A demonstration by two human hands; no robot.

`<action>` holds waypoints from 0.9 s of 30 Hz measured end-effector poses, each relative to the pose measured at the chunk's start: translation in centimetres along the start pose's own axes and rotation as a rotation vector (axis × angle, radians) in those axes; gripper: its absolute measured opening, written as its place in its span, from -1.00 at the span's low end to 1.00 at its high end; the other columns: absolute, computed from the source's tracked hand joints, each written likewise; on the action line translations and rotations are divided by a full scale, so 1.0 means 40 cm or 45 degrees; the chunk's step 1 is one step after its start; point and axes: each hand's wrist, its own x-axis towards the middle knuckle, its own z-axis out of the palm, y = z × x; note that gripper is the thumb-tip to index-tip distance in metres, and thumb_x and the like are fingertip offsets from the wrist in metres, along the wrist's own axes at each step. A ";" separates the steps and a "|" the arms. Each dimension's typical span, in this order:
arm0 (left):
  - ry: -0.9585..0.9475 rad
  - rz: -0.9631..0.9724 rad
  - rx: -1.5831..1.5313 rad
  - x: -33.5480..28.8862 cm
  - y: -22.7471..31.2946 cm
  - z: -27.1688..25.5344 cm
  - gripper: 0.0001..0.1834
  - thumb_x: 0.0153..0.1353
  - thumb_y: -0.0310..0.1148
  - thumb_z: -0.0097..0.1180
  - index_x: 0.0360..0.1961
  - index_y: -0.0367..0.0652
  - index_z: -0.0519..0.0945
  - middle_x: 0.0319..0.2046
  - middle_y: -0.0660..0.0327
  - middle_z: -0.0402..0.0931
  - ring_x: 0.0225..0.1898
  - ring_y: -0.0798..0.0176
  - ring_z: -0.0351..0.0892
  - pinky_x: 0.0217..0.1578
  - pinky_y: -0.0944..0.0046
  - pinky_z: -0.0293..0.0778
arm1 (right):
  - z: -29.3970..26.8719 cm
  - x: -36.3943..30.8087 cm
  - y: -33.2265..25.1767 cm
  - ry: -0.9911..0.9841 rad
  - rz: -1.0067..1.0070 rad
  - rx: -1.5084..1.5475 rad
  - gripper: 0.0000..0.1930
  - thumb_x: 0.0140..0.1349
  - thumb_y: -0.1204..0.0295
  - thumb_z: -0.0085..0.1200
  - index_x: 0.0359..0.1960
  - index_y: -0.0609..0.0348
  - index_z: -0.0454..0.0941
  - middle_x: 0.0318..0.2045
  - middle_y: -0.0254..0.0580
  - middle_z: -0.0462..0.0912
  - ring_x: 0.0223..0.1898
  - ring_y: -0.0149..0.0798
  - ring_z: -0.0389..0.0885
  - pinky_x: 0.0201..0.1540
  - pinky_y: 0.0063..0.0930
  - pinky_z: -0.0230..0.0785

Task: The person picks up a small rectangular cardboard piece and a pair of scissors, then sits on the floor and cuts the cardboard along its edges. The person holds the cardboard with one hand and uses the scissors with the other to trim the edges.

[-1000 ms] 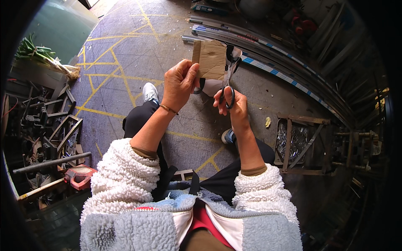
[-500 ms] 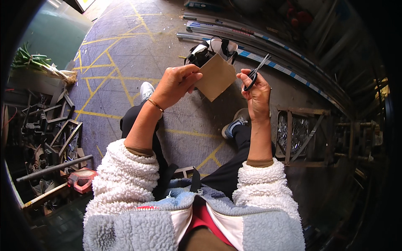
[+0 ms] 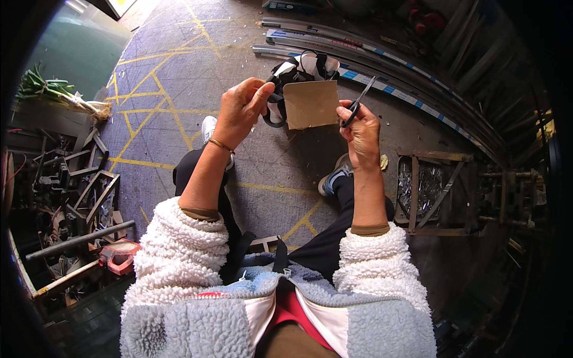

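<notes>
A brown cardboard piece (image 3: 311,104), roughly square, hangs in front of me with its right edge at the fingertips of my right hand (image 3: 363,131). That hand is closed and also holds black-handled scissors (image 3: 363,95), whose blades point up and to the right. Left of the cardboard, my left hand (image 3: 243,110) is closed with thumb and fingers together. Whatever is in its pinch, if anything, cannot be made out. A black strap loop (image 3: 275,119) shows by its fingertips, and a black and white bag (image 3: 304,64) is behind the cardboard.
Long metal profiles (image 3: 382,86) lie on the floor ahead to the right. A rusty metal frame (image 3: 433,194) with shiny scraps stands at right. At left are metal offcuts (image 3: 57,173), a red tool (image 3: 119,255) and green onions (image 3: 54,92). A yellow scrap (image 3: 384,161) lies by my right wrist.
The cardboard has turned from a diamond angle to nearly level. My left hand has come off it and moved up and left, while my right hand now has its edge.
</notes>
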 end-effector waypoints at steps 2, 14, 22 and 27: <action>-0.020 0.012 0.003 0.001 -0.005 -0.004 -0.78 0.32 -0.27 0.21 -0.38 -0.20 0.55 -0.66 0.36 0.45 -0.63 0.57 0.37 -0.64 0.49 0.25 | 0.000 0.002 0.006 0.073 -0.013 0.032 -0.81 0.18 0.55 0.27 -0.17 0.25 0.61 -0.49 -0.48 0.56 -0.63 -0.71 0.36 -0.62 -0.88 0.16; -0.170 -0.077 0.000 -0.013 -0.028 0.026 -0.79 0.27 -0.34 0.24 -0.43 -0.25 0.60 -0.59 0.31 0.56 -0.51 0.51 0.53 -0.50 0.44 0.46 | 0.009 0.003 0.020 0.218 -0.100 0.046 -0.80 0.17 0.51 0.28 -0.17 0.20 0.61 -0.50 -0.52 0.51 -0.64 -0.69 0.32 -0.63 -0.81 0.12; -0.058 -0.063 -0.353 -0.015 -0.013 0.045 -0.79 0.38 -0.28 0.11 -0.26 -0.24 0.58 -0.59 0.28 0.55 -0.59 0.51 0.51 -0.57 0.45 0.43 | 0.022 -0.005 0.020 0.258 -0.145 0.038 -0.79 0.18 0.50 0.25 -0.15 0.20 0.59 -0.57 -0.53 0.43 -0.65 -0.65 0.27 -0.63 -0.75 0.05; -0.105 -0.054 -0.325 -0.022 -0.009 0.049 -0.80 0.40 -0.36 -0.04 -0.21 -0.23 0.59 -0.54 0.29 0.57 -0.56 0.50 0.51 -0.56 0.47 0.43 | 0.016 -0.001 0.030 0.223 -0.129 0.105 -0.82 0.17 0.55 0.26 -0.18 0.21 0.60 -0.57 -0.47 0.49 -0.70 -0.64 0.28 -0.68 -0.75 0.07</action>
